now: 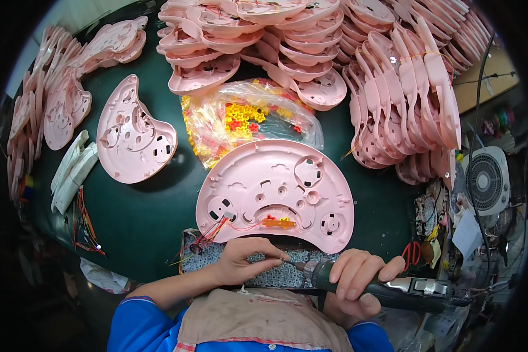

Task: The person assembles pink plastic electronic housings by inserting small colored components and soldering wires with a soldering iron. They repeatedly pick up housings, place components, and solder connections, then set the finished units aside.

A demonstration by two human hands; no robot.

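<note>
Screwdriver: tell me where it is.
In the head view, the screwdriver is lower right of centre, in the right hand, its tip by the left hand, below the pink shell.

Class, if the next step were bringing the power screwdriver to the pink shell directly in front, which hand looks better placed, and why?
Probably the right hand: it grips the power screwdriver by its body, and the pink shell lies just beyond the tip. The left hand is only near the tip.

I can't make out what, if anything, the left fingers (268,249) pinch at the tip of the driver (406,298). The metal pieces (208,256) blur together, and the upper edge crops my stacked pink shells (217,23).
</note>
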